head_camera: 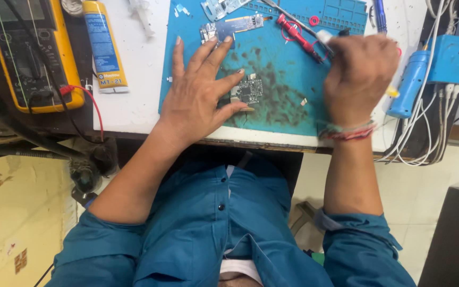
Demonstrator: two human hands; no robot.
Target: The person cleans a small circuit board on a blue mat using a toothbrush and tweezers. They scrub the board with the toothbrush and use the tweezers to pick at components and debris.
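We saw the white tabletop [139, 79], blue mat [288, 79] at upper centre, yellow multimeter [27, 53] upper left. Left hand [200, 95] lay spread, fingers pinning the small circuit board [249, 90] mid-mat. Right hand [359, 77] was fisted around a white-tipped tool [324, 36].

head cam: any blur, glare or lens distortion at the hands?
Head view: even light, soft shadows, no glare on the blue mat. Left hand and small circuit board reasonably sharp; right hand slightly motion-soft. Wide-angle bending at edges, visible on the yellow multimeter.
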